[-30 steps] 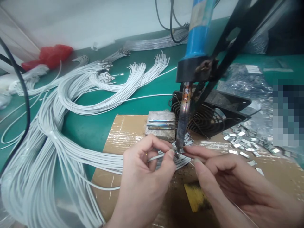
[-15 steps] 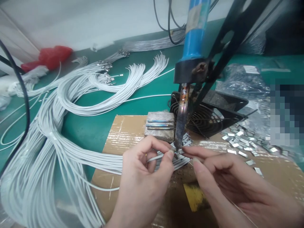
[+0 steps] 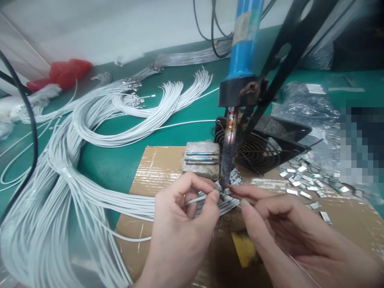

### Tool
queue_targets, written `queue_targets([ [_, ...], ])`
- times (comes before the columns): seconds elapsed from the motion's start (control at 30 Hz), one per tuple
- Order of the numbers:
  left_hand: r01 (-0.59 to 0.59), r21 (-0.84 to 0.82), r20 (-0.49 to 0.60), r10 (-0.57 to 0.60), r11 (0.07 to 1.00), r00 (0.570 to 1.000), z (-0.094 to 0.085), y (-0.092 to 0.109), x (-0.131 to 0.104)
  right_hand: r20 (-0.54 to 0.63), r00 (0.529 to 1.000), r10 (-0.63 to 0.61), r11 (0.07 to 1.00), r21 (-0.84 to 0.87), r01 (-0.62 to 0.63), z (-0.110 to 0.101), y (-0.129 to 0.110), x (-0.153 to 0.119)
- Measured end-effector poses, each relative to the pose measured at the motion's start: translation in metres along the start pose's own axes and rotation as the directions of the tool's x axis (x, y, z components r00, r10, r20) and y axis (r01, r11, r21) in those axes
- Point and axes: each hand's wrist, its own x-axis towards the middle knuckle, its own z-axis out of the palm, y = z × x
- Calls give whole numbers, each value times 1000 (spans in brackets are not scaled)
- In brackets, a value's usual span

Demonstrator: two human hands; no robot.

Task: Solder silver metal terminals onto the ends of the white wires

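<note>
My left hand (image 3: 186, 216) is closed in a pinch on a white cable (image 3: 195, 200), its end right at the tip of the upright soldering iron (image 3: 228, 160). A gold ring shows on one finger. From the other side, my right hand (image 3: 288, 224) reaches in with its index fingertip at a small shiny metal piece (image 3: 227, 192) beside the iron tip. A thin solder wire (image 3: 295, 261) runs through this hand, between thumb and fingers. The exact joint under the tip is partly covered by fingertips. Behind it lie several white cable ends (image 3: 235, 176).
A black stand (image 3: 282, 60) holds the iron above the cardboard (image 3: 153, 168). Behind are a block with metal rods (image 3: 201, 170) and a black fan (image 3: 264, 140). Small metal pieces (image 3: 306, 178) lie scattered right. Bundled white cables (image 3: 60, 200) fill the left; plastic bags (image 3: 309, 104) lie right.
My right thumb has shifted slightly left and up, closer to the index finger. My left hand and the cable stay in place at the iron tip.
</note>
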Motion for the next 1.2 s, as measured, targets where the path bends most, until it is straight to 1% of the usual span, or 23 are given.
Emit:
queue_targets([
  [0.1, -15, 6, 1, 15, 1000, 1000, 1, -1, 1, 21, 999, -24, 1000, -10, 24, -1, 0, 0],
  [0.17, -21, 5, 10, 21, 1000, 1000, 0, -2, 1, 26, 1000, -13, 1000, -10, 13, -2, 0, 0],
  [0.3, -41, 0, 11, 41, 999, 999, -2, -4, 1, -6, 1000, 10, 1000, -1, -10, 1, -1, -1],
  [0.4, -44, 3, 19, 44, 999, 999, -2, -3, 1, -7, 1000, -18, 1000, -5, 18, 2, -1, -1],
  [0.53, -51, -6, 0, 51, 999, 999, -3, -4, 0, 5, 999, -50, 998, -30, 50, 0, 0, 1],
  [0.67, -61, -11, 39, 61, 998, 997, -4, -6, -2, 0, 997, -83, 996, -14, 83, -1, -2, 2],
  [0.83, -68, -20, 10, 68, 998, 998, -3, -6, -1, -14, 999, -29, 1000, 5, 29, 3, -3, 0],
  [0.97, -61, -31, 0, 61, 998, 998, -2, -4, -1, -33, 999, -25, 1000, -8, 25, 3, 1, 0],
  [1.0, -58, -29, -1, 58, 998, 998, -2, -4, -1, -16, 999, -40, 999, -12, 40, 2, 3, 0],
  [1.1, -67, 5, 36, 67, 998, 997, -4, -5, -2, 31, 996, -87, 996, -15, 87, 0, 6, 1],
  [1.2, -71, 75, 67, 66, 995, 996, -6, -7, -3, -8, 999, -52, 999, -16, 52, 1, 6, 1],
])
